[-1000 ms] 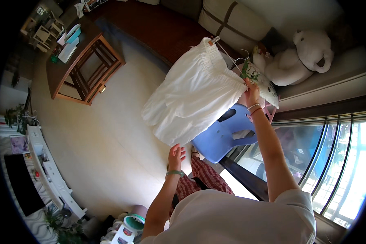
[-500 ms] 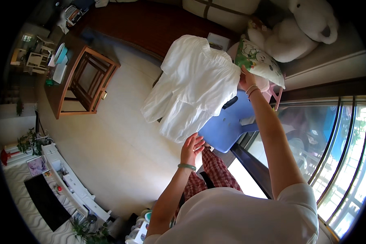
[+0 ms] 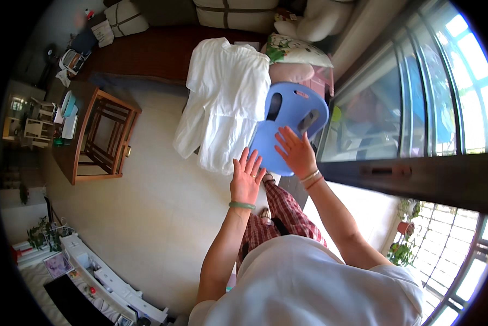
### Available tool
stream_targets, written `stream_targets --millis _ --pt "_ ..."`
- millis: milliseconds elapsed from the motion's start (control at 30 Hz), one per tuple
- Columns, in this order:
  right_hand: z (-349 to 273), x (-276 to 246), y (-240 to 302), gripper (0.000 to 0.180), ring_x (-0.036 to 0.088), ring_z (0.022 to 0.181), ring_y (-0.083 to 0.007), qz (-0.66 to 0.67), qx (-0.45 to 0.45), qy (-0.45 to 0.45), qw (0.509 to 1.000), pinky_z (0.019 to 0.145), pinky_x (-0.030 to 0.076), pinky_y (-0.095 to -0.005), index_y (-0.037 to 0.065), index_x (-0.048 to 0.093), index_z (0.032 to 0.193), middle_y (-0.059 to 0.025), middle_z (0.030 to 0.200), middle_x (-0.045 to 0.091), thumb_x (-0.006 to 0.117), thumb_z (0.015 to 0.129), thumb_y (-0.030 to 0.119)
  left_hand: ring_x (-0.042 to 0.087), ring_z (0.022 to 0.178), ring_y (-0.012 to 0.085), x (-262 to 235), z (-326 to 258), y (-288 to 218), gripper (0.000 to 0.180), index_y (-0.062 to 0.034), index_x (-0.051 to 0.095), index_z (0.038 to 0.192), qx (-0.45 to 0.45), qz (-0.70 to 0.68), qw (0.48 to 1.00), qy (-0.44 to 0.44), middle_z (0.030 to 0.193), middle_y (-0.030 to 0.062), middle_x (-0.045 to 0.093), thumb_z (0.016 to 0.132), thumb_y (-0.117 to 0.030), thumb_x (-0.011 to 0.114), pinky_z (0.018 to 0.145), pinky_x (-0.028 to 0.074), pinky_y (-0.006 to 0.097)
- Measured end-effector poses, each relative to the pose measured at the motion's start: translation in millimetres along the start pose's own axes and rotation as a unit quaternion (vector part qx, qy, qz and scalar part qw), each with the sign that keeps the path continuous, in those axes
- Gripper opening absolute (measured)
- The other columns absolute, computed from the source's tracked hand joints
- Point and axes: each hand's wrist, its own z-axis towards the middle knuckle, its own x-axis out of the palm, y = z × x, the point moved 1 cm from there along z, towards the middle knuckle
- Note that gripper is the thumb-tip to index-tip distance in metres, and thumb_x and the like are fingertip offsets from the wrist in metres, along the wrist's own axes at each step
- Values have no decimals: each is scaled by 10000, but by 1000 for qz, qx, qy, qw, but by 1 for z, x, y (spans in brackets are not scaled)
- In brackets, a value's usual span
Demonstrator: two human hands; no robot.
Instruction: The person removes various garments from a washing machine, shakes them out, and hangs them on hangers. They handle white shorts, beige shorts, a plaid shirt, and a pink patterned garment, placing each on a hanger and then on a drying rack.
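Note:
White trousers [image 3: 227, 98] with a gathered waistband lie spread out in front of me, waist at the far end and legs toward me. What bears them is mostly hidden beneath. My left hand [image 3: 246, 179] is raised by the lower end of a trouser leg, palm up, fingers spread, holding nothing. My right hand [image 3: 297, 153] hovers over the seat of a blue plastic chair [image 3: 295, 100], its fingers spread too and nothing in them. Both hands look apart from the cloth.
Behind the trousers runs a dark red-brown bench seat [image 3: 141, 49] with cushions. A printed pillow [image 3: 298, 51] and a pink cushion [image 3: 290, 72] sit beyond the chair. A wooden chair [image 3: 105, 136] stands left; a sliding glass door [image 3: 379, 168] is at right.
My right hand has let go of the trousers' waist and come back toward me, opening. My left hand has turned its palm up and spread its fingers. The view has shifted to the right.

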Motion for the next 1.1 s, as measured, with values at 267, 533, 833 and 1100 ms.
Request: stream_targets --millis 267,533,833,1100 --pt "-226 -2 -24 656 356 1373 -257 94 -23 -80 992 1110 297 -424 86 352 1452 -78 1513 356 309 992 551 337 1377 230 12 -126 90 561 -209 340 1465 -153 -48 986 42 1501 66 359 996 -516 361 1108 309 431" --pt "-347 -48 38 651 349 1378 -253 157 -245 -105 951 1095 329 -421 66 352 1447 -83 1503 368 262 1006 535 446 1299 226 96 -131 189 439 -191 431 1398 -310 49 933 174 1426 71 459 1014 -400 398 1054 394 423" --pt "-488 -162 148 604 405 1333 -286 242 -391 -148 876 1083 345 -440 43 413 1397 -128 1446 434 307 1013 497 548 1184 231 224 -129 399 344 -146 511 1317 -462 126 862 169 1280 90 572 1017 -295 434 994 458 411" --pt "-568 -280 267 437 561 1127 -234 242 -364 -230 869 956 463 -390 42 516 1293 -106 1292 569 420 1014 364 601 1017 190 309 -97 579 287 -117 554 1245 -498 179 842 105 1176 63 606 968 -192 544 919 505 377"
